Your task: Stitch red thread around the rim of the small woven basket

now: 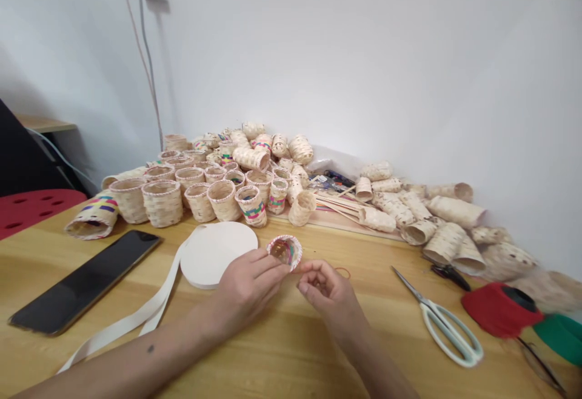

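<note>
My left hand (254,281) is closed around a small woven basket (291,248), tilted so that its open mouth and its red-and-white stitched rim show. Colored strips are visible inside it. My right hand (330,293) is just right of the rim, its fingers curled in a pinch. From behind those fingers a loop of red thread (344,271) curves onto the table. Whether the fingers also hold a needle is hidden. Close behind my left hand lies a roll of white ribbon (218,253), with its loose end trailing toward the front left.
Several rimmed baskets (162,204) stand in rows at the back left. More unrimmed woven tubes (445,242) are heaped at the back right, beside thin strips (339,205). Scissors (448,329), a red thread spool (495,311) and a green spool (561,335) lie right; a phone (86,281) lies left.
</note>
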The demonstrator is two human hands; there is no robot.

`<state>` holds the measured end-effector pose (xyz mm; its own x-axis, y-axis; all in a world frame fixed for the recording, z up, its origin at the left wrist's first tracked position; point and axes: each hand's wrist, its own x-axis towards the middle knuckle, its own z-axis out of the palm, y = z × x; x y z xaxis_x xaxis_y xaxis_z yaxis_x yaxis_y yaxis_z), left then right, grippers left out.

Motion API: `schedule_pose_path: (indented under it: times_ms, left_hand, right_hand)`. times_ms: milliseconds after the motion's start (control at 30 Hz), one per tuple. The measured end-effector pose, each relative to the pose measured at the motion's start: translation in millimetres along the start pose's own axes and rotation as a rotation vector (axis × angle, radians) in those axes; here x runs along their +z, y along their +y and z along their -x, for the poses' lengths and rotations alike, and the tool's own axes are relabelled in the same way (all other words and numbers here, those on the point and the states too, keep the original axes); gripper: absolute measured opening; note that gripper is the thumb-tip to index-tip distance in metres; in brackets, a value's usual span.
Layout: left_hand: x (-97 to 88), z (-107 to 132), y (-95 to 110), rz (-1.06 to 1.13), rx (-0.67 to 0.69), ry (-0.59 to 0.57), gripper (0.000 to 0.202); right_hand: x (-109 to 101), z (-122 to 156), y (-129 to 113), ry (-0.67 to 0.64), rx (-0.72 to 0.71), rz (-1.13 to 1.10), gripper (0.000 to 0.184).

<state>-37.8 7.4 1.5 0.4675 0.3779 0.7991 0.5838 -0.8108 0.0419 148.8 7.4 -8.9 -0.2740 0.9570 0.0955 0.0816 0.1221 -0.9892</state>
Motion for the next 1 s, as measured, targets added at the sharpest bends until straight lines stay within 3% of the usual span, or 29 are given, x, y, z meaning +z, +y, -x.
schedule_pose_path:
  times_ms: [167,400,500,633,833,1000]
  left_hand:
    - [4.0,2.1,4.2,0.013,0.023,-0.05,0.016]
    - [1.7,4.2,1.0,-0.08,0.062,-0.126,0.016]
    - [-2.5,1.4,5.5,-0.086,0.093,-0.199,0.017]
    - [-6.8,-3.4,11.6,-0.038,0.107,-0.23,0.019]
    - [-24.3,-16.3,13.3,0.274,0.067,-0.292,0.019]
    - [-40.9,-28.8,27.7,0.489,0.133,-0.499,0.026]
  right_hand:
    - [2.6,0.3,0.4,0.059,-0.124,0.095,0.021]
    - [-14.4,0.0,-11.3,0.169,-0.399,0.573,0.018]
    - [-15.1,0.4,-12.6,0.109,-0.432,0.63,0.014]
    - [-12.2,3.2,-15.2,0.039,-0.357,0.577,0.011]
    - [-5.0,9.8,-19.6,0.023,-0.279,0.271,0.021]
    - [-13.1,3.7,-17.6,0.147,-0.19,0.056,0.027]
